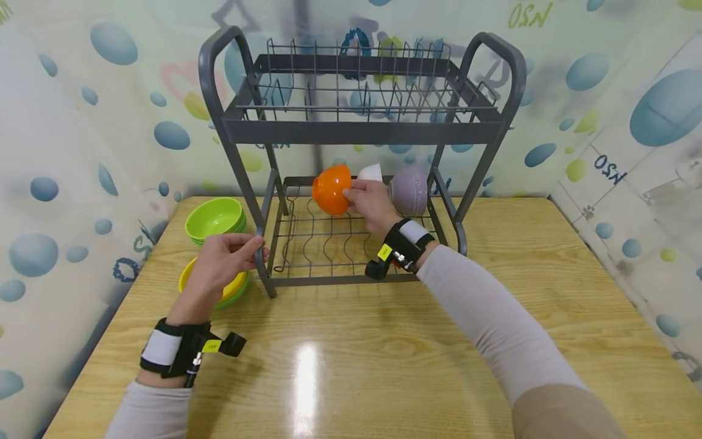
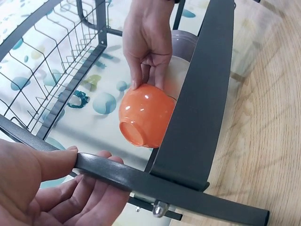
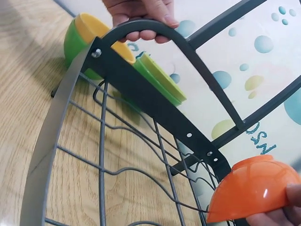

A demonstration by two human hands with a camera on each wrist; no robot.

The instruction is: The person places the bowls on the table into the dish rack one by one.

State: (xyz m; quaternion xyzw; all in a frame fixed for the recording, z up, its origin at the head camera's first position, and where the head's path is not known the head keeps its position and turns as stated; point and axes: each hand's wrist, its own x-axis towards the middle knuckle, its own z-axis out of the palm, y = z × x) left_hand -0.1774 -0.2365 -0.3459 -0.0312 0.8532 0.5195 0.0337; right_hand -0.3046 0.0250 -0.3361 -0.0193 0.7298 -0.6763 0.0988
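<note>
- Orange glossy round bowl [image 1: 331,189] is sitting over the lower tier of the dark grey metal two-tier dish rack [image 1: 362,131], toward the rack's back, its foot facing the rack's left side; whether it is touching the wires I cannot tell.
- The right hand [image 1: 375,207] is reaching inside the rack and pinching the orange bowl near its rim between thumb and fingers.
- The left hand [image 1: 225,262] is gripping the rack's curved grey side bar [image 2: 110,170] at its left end, thumb on one side and fingers curling round the other.
- The orange bowl is looking thin-walled, stiff and probably light, perhaps plastic; its shine is suggesting a slippery outer wall.
- For a hold, the rim is seeming surest, with the thumb opposing the fingers across the wall; the raised foot ring is offering a second place, while the smooth rounded side is likely inviting slips.
- Farther right inside the rack, a partly hidden white bowl [image 1: 371,172] and a lavender round bowl [image 1: 410,190] are standing tilted on their sides.
- Left of the rack, green round bowls [image 1: 215,218] and a yellow round bowl [image 1: 236,286] are resting.
</note>
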